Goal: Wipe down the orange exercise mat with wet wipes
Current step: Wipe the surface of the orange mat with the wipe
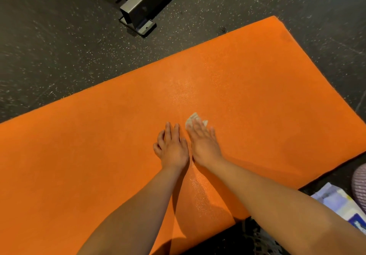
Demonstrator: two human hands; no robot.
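Observation:
The orange exercise mat (247, 80) lies slantwise across the dark floor and fills most of the view. My right hand (203, 143) presses flat on a crumpled white wet wipe (193, 118) near the mat's middle; only the wipe's far edge shows past my fingertips. My left hand (172, 148) rests palm down on the mat just left of the right hand, fingers apart, with nothing in it. A damp, shiny streak runs along the mat beyond and behind my hands.
A grey metal equipment base (138, 15) stands on the speckled black floor (49, 47) beyond the mat's far edge. At the lower right, off the mat, lie a white-and-blue wipes packet (336, 203) and a pale ribbed object (359, 185).

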